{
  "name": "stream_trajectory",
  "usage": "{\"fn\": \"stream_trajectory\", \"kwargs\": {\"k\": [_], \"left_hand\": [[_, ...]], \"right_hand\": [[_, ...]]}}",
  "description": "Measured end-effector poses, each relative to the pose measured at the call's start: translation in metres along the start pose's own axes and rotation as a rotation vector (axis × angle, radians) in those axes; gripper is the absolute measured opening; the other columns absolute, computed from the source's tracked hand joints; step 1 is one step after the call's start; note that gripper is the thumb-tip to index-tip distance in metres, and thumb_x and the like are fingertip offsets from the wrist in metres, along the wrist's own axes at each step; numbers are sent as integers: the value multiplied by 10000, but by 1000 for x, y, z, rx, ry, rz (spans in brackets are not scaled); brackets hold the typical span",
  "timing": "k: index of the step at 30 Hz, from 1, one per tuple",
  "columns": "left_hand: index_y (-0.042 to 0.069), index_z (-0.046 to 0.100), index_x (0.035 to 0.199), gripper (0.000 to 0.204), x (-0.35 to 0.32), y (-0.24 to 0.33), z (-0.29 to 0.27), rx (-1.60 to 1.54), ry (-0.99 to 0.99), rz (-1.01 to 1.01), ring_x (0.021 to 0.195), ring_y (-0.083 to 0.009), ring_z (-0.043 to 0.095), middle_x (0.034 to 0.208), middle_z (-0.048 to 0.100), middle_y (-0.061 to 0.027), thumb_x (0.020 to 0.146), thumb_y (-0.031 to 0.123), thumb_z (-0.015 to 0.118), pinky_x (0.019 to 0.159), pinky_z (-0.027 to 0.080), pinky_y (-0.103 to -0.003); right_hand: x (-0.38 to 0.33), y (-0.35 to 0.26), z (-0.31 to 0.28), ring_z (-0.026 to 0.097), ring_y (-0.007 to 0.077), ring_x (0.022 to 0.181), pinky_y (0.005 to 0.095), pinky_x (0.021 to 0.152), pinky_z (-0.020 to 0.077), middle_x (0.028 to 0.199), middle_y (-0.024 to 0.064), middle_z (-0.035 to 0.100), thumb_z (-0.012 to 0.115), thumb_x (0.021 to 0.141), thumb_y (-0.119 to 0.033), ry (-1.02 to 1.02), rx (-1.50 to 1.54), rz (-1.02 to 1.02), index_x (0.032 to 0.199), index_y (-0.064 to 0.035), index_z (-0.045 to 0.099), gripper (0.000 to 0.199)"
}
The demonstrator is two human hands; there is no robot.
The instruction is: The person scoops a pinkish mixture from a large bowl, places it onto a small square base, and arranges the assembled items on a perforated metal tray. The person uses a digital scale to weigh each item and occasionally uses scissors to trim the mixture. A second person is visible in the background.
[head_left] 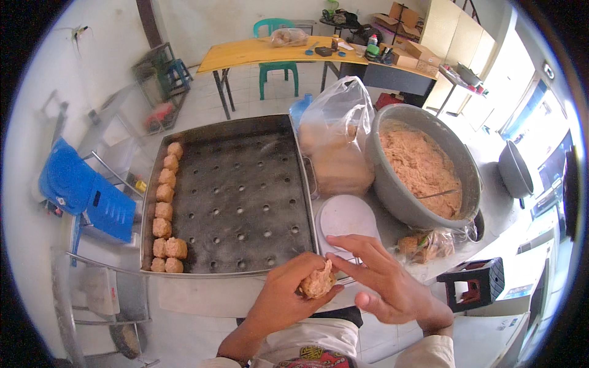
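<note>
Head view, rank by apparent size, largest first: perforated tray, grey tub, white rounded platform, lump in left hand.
1. Perforated tray
2. Grey tub
3. White rounded platform, partly covered by the right hand
4. Lump in the left hand; nearness may enlarge it, yet it looks smallest

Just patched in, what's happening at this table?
A person's left hand cups a lump of pinkish paste; the right hand is open beside it, contact unclear. Formed lumps line the left side of the dark perforated tray, most of it bare. More paste sits in the grey tub to the right.
</note>
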State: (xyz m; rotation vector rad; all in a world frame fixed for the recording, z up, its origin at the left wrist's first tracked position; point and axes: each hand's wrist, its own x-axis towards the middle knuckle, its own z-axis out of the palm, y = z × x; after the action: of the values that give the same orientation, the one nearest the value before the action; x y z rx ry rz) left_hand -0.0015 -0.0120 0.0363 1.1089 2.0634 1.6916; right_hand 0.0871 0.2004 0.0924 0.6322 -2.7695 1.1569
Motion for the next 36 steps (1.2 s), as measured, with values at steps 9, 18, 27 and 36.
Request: {"fn": "stream_trajectory", "kwargs": {"k": [9,18,27,36], "left_hand": [[51,697,990,329,9,-19,13,-194,10,-101,773,-153,678,865,702,-62,805,183,936,717,538,-304],[91,665,811,339,11,-26,21,-147,17,-84,662,-59,599,735,663,16,724,127,991,608,487,-241],[59,489,1491,633,27,-31,48,-1137,21,-299,1232,-197,614,1407,603,-117,964,274,767,1048,498,-365],[63,229,1665,1014,18,-29,51,-949,317,-86,1541,-340,358,1685,339,-202,907,506,734,1259,288,-482]], "right_hand": [[-19,-36,-21,479,436,1394,541,1139,385,1561,233,497,590,1003,-613,130,-294,-41,1408,-117,684,648],[-53,37,-32,506,416,1399,569,1166,368,1517,188,543,699,956,-482,428,-1091,652,1272,-27,707,554],[3,-24,13,559,419,1340,475,1064,508,1371,169,612,871,821,-251,327,-196,250,1301,-89,678,542],[14,62,14,626,413,1185,466,990,536,1263,209,632,763,859,-90,133,-118,346,1327,-18,607,498]]}}
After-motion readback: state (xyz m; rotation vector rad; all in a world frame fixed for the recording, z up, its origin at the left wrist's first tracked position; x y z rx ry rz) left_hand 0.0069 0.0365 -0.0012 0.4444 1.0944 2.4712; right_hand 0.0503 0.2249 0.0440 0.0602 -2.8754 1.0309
